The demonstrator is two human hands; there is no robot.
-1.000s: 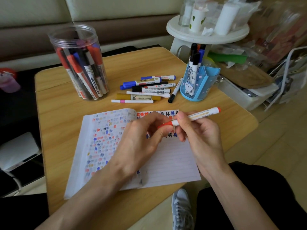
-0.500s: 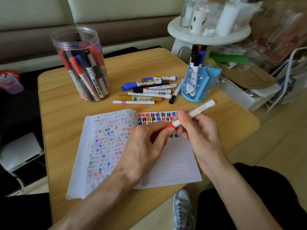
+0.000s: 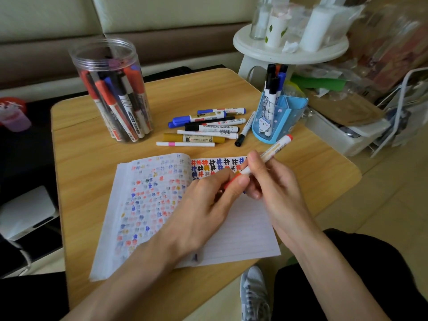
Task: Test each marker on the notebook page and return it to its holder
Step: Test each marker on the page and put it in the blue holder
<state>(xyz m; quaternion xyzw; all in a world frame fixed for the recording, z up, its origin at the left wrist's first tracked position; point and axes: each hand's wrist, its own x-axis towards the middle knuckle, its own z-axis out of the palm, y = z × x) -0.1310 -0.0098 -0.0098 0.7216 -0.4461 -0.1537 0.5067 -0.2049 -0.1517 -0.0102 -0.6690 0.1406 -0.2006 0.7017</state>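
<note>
At far left on the wooden surface (image 3: 81,158) a clear jar (image 3: 111,93) stands packed with markers, and a row of loose markers (image 3: 208,129) lies just beyond the open notebook (image 3: 243,228). Over its right page the left hand (image 3: 206,205) has its grip pinched on the red cap (image 3: 231,181), thumb and forefinger curled round it. The right hand (image 3: 278,193) clasps the white barrel of the red marker (image 3: 274,149), which slants up toward the blue holder (image 3: 280,123). Fingers hide the joint, so the cap may be seated or partly off; I judge this the uncapping. Pull straight along the barrel, with the right hand steady, keep the cap in the left fingers, then mark the free space below the hash rows
</note>
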